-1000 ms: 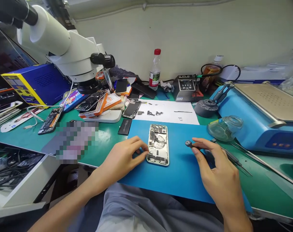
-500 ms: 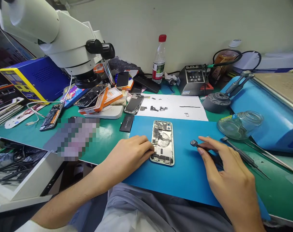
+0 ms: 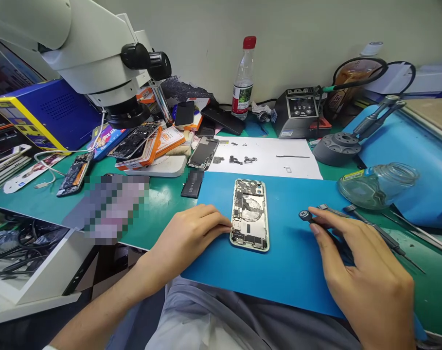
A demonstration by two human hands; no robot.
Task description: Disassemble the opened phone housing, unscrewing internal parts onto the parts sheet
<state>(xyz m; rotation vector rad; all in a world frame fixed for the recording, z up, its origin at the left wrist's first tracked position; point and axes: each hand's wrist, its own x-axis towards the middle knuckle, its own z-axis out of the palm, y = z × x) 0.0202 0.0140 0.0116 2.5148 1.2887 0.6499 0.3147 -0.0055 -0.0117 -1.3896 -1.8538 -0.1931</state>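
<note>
An opened phone housing [image 3: 255, 224] lies on the blue mat [image 3: 224, 272], its boards, flex cables and round charging coil exposed. My left hand [image 3: 197, 228] is at its lower left edge, with thumb and fingertips pressed together against the rim; anything small between them is hidden. To the right of the phone, my right hand [image 3: 366, 262] grips a dark screwdriver [image 3: 306, 215] above the mat. Its round cap sticks out past the thumb and forefinger, while the fingers hide most of the shaft. Another screwdriver [image 3: 384, 236] lies just beyond that hand.
Small removed parts [image 3: 236, 159] lie on white paper behind the mat. A loose battery [image 3: 192, 183] and a screen [image 3: 203, 153] sit left of them. A microscope [image 3: 93, 63] overhangs the left side. Rightward are a glass jar [image 3: 377, 187] and a tool holder [image 3: 336, 147].
The head view has shifted slightly. My left fingertips have drawn back a little to the phone's outer edge. The right hand still holds the screwdriver and appears a bit farther right.
</note>
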